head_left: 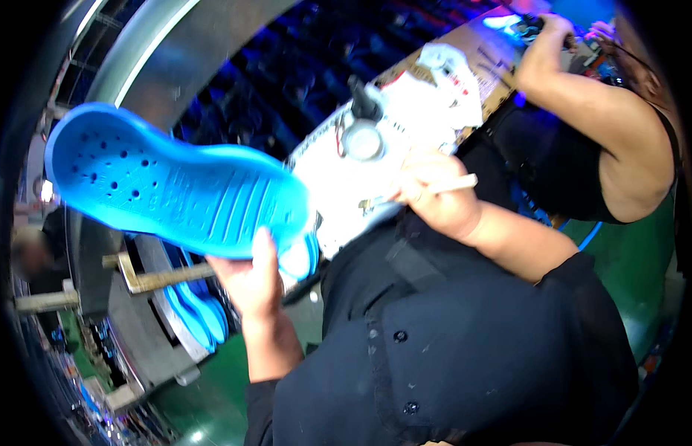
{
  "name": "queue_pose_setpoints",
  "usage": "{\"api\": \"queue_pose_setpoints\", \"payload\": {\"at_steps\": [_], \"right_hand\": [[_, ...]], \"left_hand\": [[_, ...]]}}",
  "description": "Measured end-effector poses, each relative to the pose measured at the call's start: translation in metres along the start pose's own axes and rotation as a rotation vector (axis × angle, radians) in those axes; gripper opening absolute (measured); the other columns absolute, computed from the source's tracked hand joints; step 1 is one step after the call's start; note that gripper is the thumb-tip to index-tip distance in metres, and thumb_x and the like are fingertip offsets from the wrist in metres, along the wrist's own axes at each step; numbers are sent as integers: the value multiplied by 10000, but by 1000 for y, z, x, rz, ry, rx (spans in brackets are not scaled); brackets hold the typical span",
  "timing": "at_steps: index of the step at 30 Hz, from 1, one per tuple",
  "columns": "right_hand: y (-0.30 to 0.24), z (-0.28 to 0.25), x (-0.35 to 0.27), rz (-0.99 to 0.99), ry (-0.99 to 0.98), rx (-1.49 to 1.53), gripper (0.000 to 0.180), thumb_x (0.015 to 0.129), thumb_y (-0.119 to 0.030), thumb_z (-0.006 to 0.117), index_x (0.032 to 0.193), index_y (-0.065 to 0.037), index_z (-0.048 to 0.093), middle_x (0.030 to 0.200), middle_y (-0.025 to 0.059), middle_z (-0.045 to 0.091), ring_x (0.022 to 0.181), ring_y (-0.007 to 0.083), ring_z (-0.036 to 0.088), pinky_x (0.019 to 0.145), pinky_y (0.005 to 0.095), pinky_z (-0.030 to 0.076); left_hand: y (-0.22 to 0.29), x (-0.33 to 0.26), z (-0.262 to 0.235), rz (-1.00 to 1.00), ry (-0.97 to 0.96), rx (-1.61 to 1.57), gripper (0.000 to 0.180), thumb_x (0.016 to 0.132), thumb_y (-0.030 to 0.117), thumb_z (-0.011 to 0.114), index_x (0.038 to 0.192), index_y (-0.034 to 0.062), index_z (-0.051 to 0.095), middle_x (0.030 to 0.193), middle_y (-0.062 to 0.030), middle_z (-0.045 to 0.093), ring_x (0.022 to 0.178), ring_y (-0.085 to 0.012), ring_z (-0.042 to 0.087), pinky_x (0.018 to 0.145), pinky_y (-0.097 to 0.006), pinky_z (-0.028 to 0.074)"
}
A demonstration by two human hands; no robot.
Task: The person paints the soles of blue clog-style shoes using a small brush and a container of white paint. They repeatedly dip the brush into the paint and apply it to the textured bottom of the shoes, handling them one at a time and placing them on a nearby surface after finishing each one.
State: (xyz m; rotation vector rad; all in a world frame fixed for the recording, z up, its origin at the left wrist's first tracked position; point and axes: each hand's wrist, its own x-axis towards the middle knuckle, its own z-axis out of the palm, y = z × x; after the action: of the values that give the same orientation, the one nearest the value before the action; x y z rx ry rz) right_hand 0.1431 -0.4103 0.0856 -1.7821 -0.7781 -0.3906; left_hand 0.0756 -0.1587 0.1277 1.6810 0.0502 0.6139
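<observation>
My left hand (253, 286) grips a blue shoe sole (175, 186) by its heel end, thumb over the rim. The sole is raised and tilted, its inner face turned up, with small holes toward the toe and ridges toward the heel. To the right, my right hand (442, 197) is closed around a pale-handled brush (465, 182). The brush's tip points left over the white-covered table and is somewhat blurred. Beyond it, on the white covering (338, 186), stands a small round pot (362, 141) with a dark object (364, 104) behind it.
More blue soles (201, 312) rest on a grey rack at the lower left, beside a bent metal bar (156, 279). A large curved metal machine edge (149, 52) rises at the upper left. At the right a co-worker's arm (591, 111) reaches over the table's far end.
</observation>
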Motion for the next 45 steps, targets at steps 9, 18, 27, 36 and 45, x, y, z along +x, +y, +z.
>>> {"api": "queue_pose_setpoints", "payload": {"at_steps": [9,18,27,36,45], "right_hand": [[15,-52,-15,152,151,42,232,864,-129,588,649,-68,648,618,82,599,618,274,542,753,360,428],[36,-69,-27,216,238,-10,277,887,-174,574,641,-68,646,592,72,593,605,260,554,716,363,435],[48,-59,-33,410,233,237,266,898,-147,567,676,-30,656,571,60,586,561,177,564,563,317,434],[49,-13,-21,552,99,426,318,941,-234,536,752,-12,664,677,61,611,602,115,568,573,262,470],[34,2,-29,685,117,419,309,933,-258,553,772,-23,673,682,46,633,614,95,556,592,249,460]], "left_hand": [[85,79,102,-550,-992,-367,789,701,221,705,1308,-94,310,955,-171,619,551,-177,629,398,-240,489],[134,199,301,-443,-731,-921,534,949,359,491,1319,12,324,1113,-205,615,1043,-301,609,853,-348,517],[-39,73,104,-557,-574,-77,451,906,207,575,1286,-3,452,957,-123,635,804,-201,636,716,-276,507],[-119,-45,-91,-601,-366,1207,427,765,262,569,1048,-57,545,843,-243,634,810,-371,629,735,-442,487],[-179,-63,-135,-1042,8,58,246,811,252,534,877,15,517,623,-151,565,488,-271,518,496,-366,420]]}}
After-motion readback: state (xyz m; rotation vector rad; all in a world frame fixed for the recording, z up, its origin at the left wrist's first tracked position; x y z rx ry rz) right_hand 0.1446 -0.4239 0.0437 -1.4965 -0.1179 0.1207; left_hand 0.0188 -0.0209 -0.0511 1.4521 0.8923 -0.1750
